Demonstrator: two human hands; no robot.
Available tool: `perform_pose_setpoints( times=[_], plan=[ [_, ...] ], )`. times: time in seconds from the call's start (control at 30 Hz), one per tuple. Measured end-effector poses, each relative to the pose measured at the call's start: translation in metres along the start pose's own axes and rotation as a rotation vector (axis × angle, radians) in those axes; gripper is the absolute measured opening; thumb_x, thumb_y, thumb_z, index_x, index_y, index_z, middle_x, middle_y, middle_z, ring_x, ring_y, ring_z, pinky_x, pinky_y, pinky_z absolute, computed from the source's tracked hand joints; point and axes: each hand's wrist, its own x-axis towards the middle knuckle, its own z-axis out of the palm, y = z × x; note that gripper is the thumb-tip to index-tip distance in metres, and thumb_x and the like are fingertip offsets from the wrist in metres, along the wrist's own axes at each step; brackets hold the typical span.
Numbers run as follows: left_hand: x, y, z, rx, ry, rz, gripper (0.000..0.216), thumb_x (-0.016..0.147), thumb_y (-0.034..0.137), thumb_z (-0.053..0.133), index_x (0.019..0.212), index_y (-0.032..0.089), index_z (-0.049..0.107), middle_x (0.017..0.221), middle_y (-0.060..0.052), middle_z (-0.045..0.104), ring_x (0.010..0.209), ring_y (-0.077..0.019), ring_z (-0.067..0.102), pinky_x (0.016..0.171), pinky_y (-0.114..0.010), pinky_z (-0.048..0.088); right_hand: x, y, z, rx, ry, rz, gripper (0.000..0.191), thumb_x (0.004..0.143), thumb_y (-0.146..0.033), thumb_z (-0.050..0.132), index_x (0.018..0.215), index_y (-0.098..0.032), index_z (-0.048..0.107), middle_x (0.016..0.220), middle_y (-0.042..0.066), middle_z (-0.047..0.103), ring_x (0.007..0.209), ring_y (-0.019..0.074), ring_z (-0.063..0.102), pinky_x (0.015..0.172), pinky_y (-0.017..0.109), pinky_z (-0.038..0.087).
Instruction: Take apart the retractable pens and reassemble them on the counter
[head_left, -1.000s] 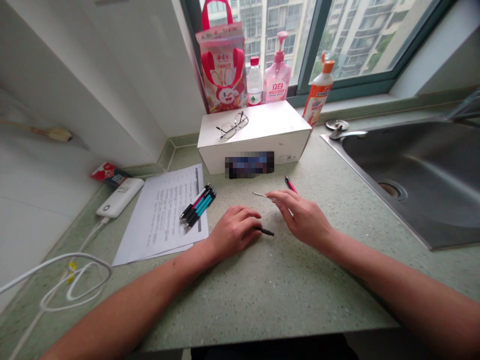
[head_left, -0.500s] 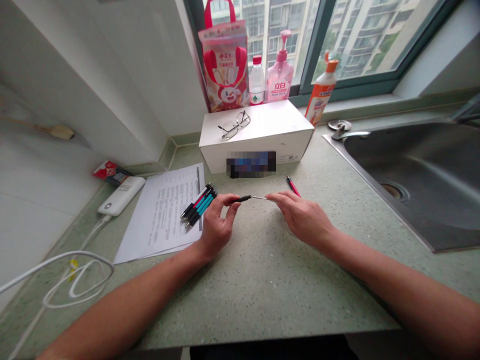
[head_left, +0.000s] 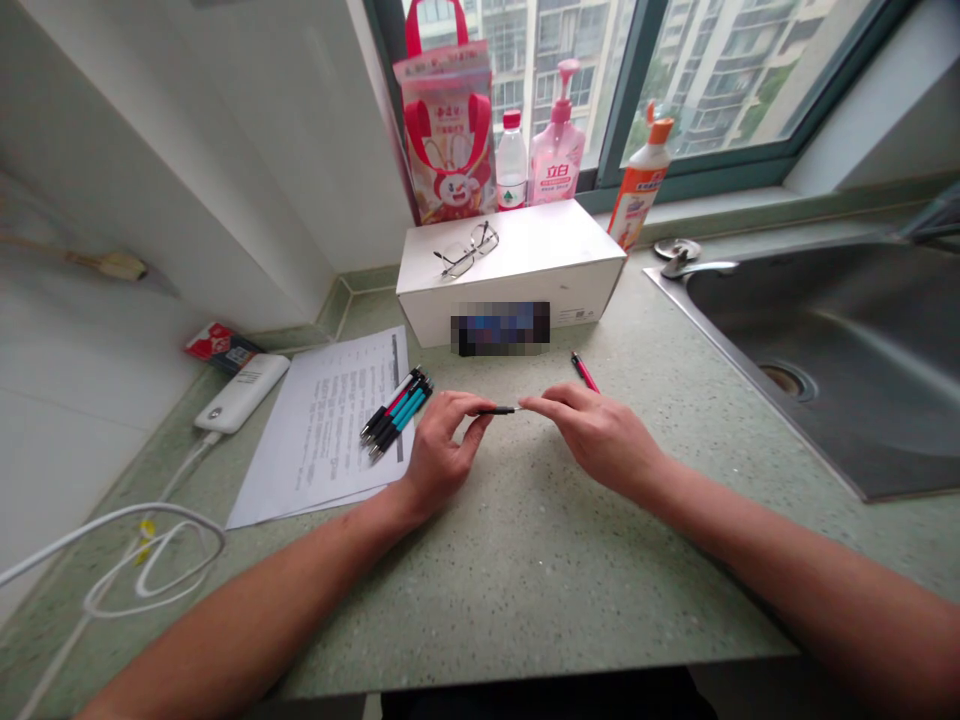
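My left hand (head_left: 442, 450) pinches a short black pen tip piece (head_left: 496, 410) just above the green counter. My right hand (head_left: 600, 435) pinches the thin refill that runs into that piece from the right; most of the refill is hidden by my fingers. A red pen part (head_left: 582, 371) lies on the counter just beyond my right hand. A bundle of several pens (head_left: 396, 411), black, teal and red, rests on the printed sheets (head_left: 330, 425) to the left of my left hand.
A white box (head_left: 517, 270) with glasses (head_left: 465, 250) on it stands behind my hands. Bottles (head_left: 556, 150) and a pink bag (head_left: 448, 130) line the window. A steel sink (head_left: 832, 340) lies to the right. A power bank (head_left: 241, 392) and white cable (head_left: 142, 560) are at the left.
My left hand picked the black piece up off the counter and brought it to the refill in my right hand. The two hands have since come closer, with less refill showing between them.
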Motion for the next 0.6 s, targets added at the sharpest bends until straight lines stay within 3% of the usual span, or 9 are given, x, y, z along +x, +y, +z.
perform_pose_setpoints(
  times=[0.33,0.6],
  plan=[
    [-0.0032,-0.0016,0.0007,-0.025,-0.089,-0.14,0.008,0.093,0.025,0.067,0.098,0.019,0.07,0.087,-0.004,0.073,0.079,-0.0166,0.068,0.076,-0.031,0.055,0.0014,-0.0066,0.0056,0.185,0.076,-0.033,0.024,0.103,-0.017,0.044,0.116,-0.015,0.064,0.106,0.01,0.073,0.096,0.0203,0.069,0.083,0.034,0.055],
    [0.0002,-0.0019,0.0004,-0.099,-0.123,-0.022,0.007,0.092,0.015,0.066,0.096,0.02,0.069,0.093,-0.005,0.074,0.089,-0.0188,0.068,0.084,-0.036,0.055,-0.0006,-0.0082,0.0061,0.289,0.018,0.042,0.024,0.102,-0.018,0.043,0.114,-0.017,0.064,0.105,0.008,0.073,0.095,0.0201,0.069,0.082,0.035,0.054]
  ],
)
